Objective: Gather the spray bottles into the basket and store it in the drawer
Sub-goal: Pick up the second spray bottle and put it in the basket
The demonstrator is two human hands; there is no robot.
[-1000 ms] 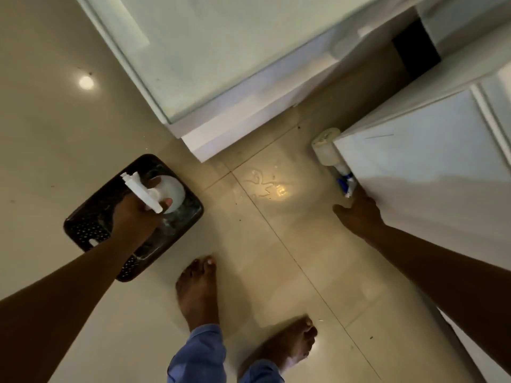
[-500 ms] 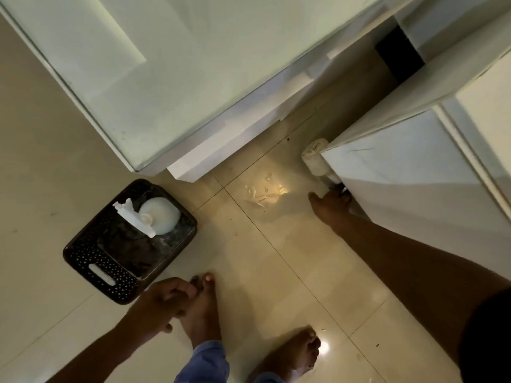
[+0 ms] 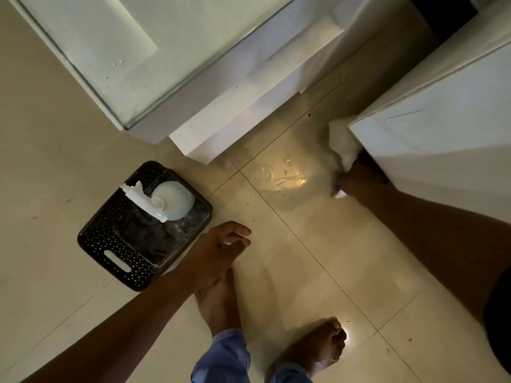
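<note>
Empty and loosely spread, the left hand [image 3: 218, 252] hangs above the floor tiles [image 3: 318, 258] just to the right of the black basket [image 3: 110, 244], fingers apart and holding nothing. That basket sits on the floor, perforated along its sides, with a handle slot in the near wall. One white spray bottle [image 3: 171, 200] stands inside it at the far corner, its trigger head pointing toward the left.

Over on the other side, the right hand [image 3: 359, 181] reaches under the corner of a white cabinet [image 3: 442, 128] and is wrapped around a second white bottle [image 3: 341, 142], blurred, close against the cabinet edge; a bit of blue and white shows below the knuckles. Between the two hands the tile carries a small wet patch [image 3: 279, 175] that catches the light. Two bare feet and blue trouser cuffs show at the bottom. A glass-topped white unit [image 3: 166, 51] fills the upper left.
</note>
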